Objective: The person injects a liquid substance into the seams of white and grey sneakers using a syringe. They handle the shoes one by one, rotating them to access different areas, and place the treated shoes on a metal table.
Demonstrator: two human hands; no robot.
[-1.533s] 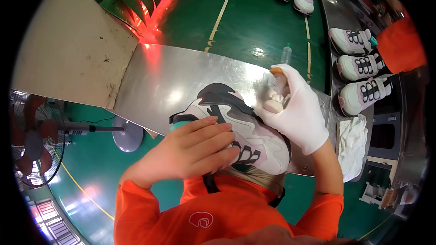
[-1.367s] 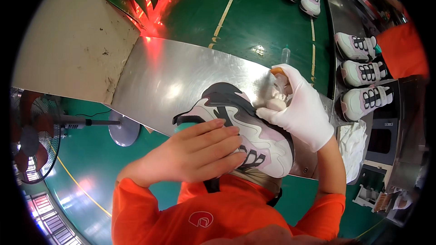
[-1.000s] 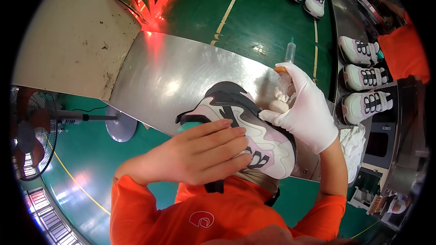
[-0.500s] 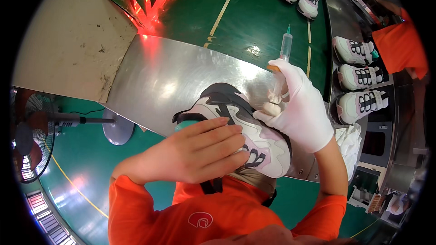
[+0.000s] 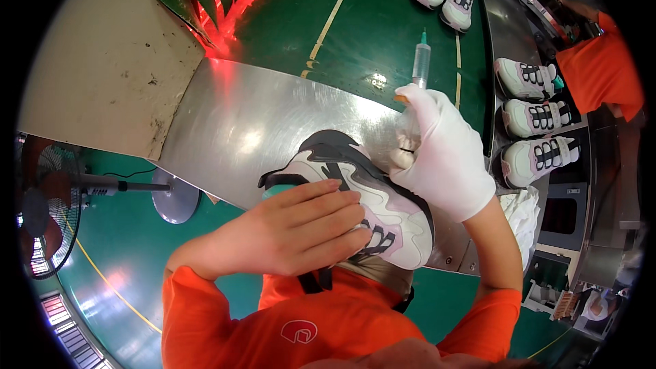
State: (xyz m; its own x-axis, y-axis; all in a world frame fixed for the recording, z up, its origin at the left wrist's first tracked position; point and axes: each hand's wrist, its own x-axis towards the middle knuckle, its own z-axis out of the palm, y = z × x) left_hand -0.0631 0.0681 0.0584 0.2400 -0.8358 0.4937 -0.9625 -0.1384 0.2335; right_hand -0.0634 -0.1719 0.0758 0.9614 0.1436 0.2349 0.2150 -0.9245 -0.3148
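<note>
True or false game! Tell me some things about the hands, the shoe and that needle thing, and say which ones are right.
1. The right hand wears a white glove. True.
2. The left hand wears a glove too. False: it is bare.
3. The left hand rests on the side of the white, pink and black shoe. True.
4. The syringe lies flat on the metal table. False: the right hand holds it, tip pointing away from the person.
5. Other shoes sit in a row off to the right. True.
6. The shoe in hand is all green. False: the floor is green, not the shoe.
</note>
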